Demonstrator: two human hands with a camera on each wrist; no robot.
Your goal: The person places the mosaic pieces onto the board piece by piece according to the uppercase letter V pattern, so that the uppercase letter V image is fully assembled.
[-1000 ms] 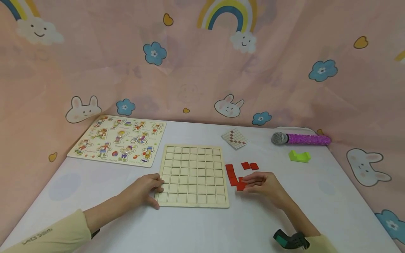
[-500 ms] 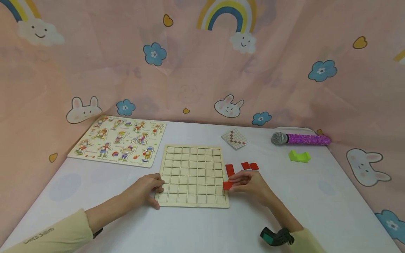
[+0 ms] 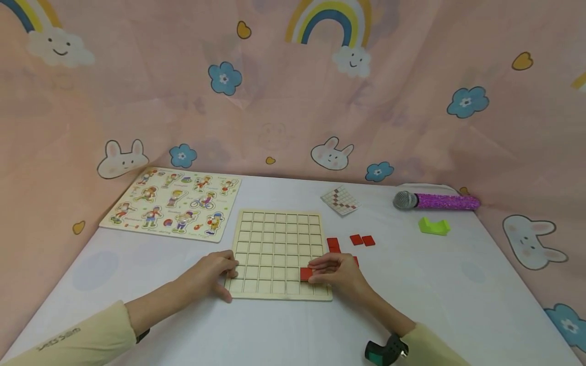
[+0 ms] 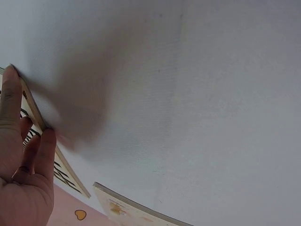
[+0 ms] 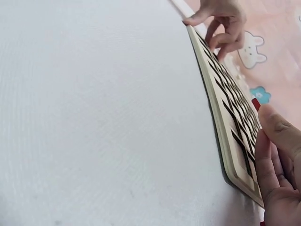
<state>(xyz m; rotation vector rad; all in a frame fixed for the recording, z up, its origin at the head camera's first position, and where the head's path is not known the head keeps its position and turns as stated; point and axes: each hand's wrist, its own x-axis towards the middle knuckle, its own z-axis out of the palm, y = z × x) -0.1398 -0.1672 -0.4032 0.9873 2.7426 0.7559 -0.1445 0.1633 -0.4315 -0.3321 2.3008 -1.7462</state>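
head view: a white table (image 3: 274,330) stands before a pink cloth (image 3: 412,127). a pale board (image 3: 267,261) of square cells lies flat at the centre of the frame. the left hand (image 3: 211,270) grips the board's left edge by its lower left corner, fingers bent. the right hand (image 3: 341,275) pinches a red tile (image 3: 305,274) over the board's lower right; i cannot tell if tile and board touch. spare tiles (image 3: 333,244), also red, lie right of the board, one partly behind the right hand. a patterned card (image 3: 341,200) is right of centre, a mic (image 3: 435,201) and a green block (image 3: 434,226) farther right, a picture puzzle (image 3: 171,203) at left.

left wrist view: at the left side of the frame, thumb and fingers hold the board's rim.

right wrist view: at lower right, the tile's red edge shows past the thumb tip; the board slants behind.

the step in hand looks like setting one tile into a cell. the next move seems to call for squaring its edges to the cell, lowering it and letting go while the board is kept steady.
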